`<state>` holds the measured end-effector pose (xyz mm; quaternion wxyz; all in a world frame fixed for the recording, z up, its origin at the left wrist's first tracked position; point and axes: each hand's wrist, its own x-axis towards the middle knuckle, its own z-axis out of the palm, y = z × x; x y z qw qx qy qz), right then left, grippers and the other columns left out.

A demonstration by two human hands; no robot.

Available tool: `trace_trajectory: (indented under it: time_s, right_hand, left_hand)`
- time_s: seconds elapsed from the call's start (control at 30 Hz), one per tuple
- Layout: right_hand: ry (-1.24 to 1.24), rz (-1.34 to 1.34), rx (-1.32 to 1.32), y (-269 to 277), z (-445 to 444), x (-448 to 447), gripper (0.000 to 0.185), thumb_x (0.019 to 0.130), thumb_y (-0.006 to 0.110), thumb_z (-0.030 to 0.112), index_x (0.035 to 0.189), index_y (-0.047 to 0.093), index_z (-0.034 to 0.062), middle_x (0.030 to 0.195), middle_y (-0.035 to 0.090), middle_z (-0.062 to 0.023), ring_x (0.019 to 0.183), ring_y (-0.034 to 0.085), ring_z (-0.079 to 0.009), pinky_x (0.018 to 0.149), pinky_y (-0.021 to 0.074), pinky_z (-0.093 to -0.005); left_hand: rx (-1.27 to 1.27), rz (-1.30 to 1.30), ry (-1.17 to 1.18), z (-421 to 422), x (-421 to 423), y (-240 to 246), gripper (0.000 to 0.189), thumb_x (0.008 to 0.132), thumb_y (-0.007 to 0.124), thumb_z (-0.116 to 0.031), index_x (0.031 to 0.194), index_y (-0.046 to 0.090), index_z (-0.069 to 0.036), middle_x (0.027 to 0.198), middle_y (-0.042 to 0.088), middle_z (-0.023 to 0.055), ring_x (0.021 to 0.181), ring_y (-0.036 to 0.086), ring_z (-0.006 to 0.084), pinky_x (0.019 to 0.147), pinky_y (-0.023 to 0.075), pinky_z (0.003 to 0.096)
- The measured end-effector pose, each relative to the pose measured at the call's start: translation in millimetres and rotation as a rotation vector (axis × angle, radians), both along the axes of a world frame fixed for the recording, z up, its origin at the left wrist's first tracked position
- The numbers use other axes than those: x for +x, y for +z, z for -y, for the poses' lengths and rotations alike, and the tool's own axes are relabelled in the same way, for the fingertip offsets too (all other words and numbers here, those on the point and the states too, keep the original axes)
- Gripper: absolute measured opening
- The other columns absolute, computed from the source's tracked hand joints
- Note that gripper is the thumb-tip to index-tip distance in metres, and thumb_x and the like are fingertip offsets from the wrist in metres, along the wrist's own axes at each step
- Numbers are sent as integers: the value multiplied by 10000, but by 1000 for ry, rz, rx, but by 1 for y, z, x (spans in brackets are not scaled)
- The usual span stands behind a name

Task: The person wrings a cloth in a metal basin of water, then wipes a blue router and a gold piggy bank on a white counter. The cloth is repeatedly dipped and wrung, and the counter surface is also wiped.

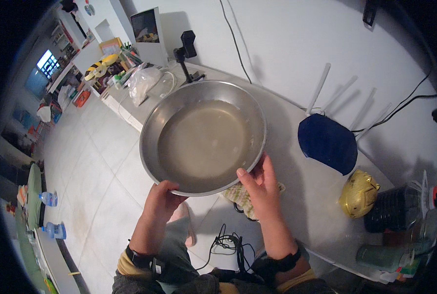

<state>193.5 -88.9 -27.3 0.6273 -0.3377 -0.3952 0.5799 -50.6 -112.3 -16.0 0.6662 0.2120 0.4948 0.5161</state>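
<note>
A large round stainless steel basin point(203, 145) with cloudy liquid in it is held up in front of me. My left hand point(164, 198) grips its rim at the near left, thumb on the edge. My right hand point(260, 183) grips the rim at the near right, thumb over the edge and fingers beneath the outside. Below the basin, beside my right hand, part of a green and white patterned cloth point(240, 198) shows. The underside of the basin is hidden.
On the counter point(284, 205) to the right stand a dark blue router point(329, 143) with pale antennas, a gold cat figurine point(358, 194) and large bottles. A black phone stand point(187, 55) and a plastic bag point(143, 82) are behind. Black cables point(229, 244) hang near my legs.
</note>
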Motion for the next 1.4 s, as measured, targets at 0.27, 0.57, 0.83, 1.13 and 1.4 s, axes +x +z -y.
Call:
trace_trajectory:
  time_s: [0.27, 0.57, 0.83, 1.13, 1.4]
  right_hand:
    - [-10, 2, -1, 4, -2, -3, 720, 922, 628, 37, 1506, 208, 24, 1446, 410, -172, 1291, 452, -235, 1086, 377, -367]
    - [-88, 168, 18, -6, -4, -7, 804, 900, 617, 53, 1539, 128, 39, 1404, 430, -194, 1197, 529, -250, 988, 469, -375]
    - [-68, 203, 32, -8, -2, -4, 838, 881, 612, 43, 1540, 96, 7, 1417, 393, -216, 1188, 529, -273, 972, 473, -378]
    - [-304, 406, 242, 6, 13, -3, 907, 832, 645, 86, 1540, 82, 24, 1455, 310, -232, 1275, 448, -326, 1041, 420, -453]
    - [130, -93, -144, 50, 44, 40, 1080, 810, 720, 112, 1537, -78, 133, 1449, 326, -185, 1318, 406, -274, 1014, 455, -408]
  left_hand:
    - [2, 37, -10, 1, 7, 14, 396, 851, 536, -72, 1178, 511, 150, 1111, 630, 268, 1042, 656, 357, 973, 536, 464]
    - [34, -50, -85, -3, 4, 9, 482, 841, 518, -75, 1268, 441, 136, 1251, 562, 260, 1122, 606, 364, 1032, 486, 483]
    - [6, -12, 18, -2, -5, -10, 455, 820, 517, -58, 1222, 464, 149, 1234, 568, 255, 1134, 591, 373, 1033, 478, 497]
    - [51, 172, 45, 15, -2, -5, 583, 758, 498, -33, 1325, 416, 79, 1282, 549, 219, 1185, 560, 374, 1055, 452, 502]
    - [116, 74, -66, 35, 13, 25, 520, 774, 501, -60, 1268, 478, 100, 1266, 577, 210, 1178, 566, 341, 1051, 438, 470]
